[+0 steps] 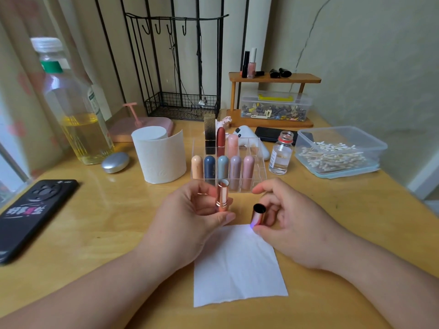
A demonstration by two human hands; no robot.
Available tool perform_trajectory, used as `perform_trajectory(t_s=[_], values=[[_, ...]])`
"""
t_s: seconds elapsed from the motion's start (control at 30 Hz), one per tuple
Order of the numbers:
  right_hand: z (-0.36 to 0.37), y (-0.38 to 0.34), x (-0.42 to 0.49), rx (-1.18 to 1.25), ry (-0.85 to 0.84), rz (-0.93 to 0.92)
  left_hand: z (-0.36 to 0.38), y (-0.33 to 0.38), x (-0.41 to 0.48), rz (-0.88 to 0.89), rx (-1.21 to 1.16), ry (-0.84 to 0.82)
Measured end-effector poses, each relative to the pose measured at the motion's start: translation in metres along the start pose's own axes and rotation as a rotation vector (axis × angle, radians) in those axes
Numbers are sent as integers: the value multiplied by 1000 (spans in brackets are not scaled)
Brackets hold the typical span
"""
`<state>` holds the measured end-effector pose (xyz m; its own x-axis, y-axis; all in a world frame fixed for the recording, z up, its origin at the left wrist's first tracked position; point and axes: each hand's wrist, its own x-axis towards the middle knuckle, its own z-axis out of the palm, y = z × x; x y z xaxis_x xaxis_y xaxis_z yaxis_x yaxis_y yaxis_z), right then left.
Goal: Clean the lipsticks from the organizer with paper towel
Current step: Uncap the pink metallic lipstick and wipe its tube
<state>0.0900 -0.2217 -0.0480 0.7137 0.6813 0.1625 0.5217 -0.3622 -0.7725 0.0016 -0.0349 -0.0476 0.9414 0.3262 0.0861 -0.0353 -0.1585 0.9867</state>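
A: Far to your left a black phone lies flat on the counter, with a big bottle of yellow liquid behind it.
B: Next along, your paper towel roll stands upright, just beside the clear organizer.
A: That organizer holds five capped lipsticks in its front row and three more behind, all upright.
B: In front of it, your left hand pinches a rose-gold lipstick tube between thumb and fingers, uncapped and nearly upright.
A: Your right hand, just beside it, holds the matching cap in curled fingers, its dark mouth facing up.
B: A single paper towel sheet lies flat on the counter between your wrists; whether the cap touches it, I cannot tell.
A: Further to your right stand a small glass bottle with no lid and a clear box of cotton swabs
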Motion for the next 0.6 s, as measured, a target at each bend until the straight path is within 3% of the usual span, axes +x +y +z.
perform_trajectory(t_s=[0.23, 0.6], values=[[-3, 3, -1, 25, -15, 16, -3, -2, -1, 22, 210, 29], [-11, 2, -6, 49, -13, 27, -5, -1, -3, 29, 308, 11]])
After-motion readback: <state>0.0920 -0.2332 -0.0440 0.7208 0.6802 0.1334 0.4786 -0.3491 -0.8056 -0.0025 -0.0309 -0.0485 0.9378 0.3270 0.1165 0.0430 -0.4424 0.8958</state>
